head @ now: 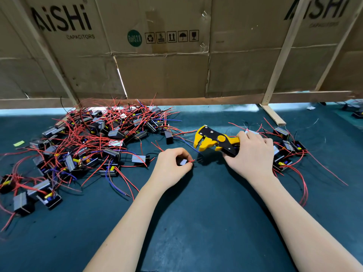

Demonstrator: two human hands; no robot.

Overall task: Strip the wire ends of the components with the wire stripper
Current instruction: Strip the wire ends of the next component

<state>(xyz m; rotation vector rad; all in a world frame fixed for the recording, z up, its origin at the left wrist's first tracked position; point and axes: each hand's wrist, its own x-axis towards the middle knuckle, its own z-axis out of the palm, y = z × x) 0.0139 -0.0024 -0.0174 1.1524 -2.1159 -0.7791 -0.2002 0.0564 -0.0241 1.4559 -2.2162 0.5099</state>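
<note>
My left hand (172,165) pinches a small grey and black component (183,162) with its fingers curled round it; short red and black wire ends stick out to the right of the fingertips. My right hand (251,154) grips the handles of a yellow and black wire stripper (213,141), whose jaws point left and stand open a little above and to the right of the component's wires. The jaws hold no wire.
A big heap of components (94,138) with red, blue and black wires covers the left of the dark green mat (206,203). A smaller group of components (284,152) lies right of my right hand. A cardboard wall (167,65) on wooden struts closes the back.
</note>
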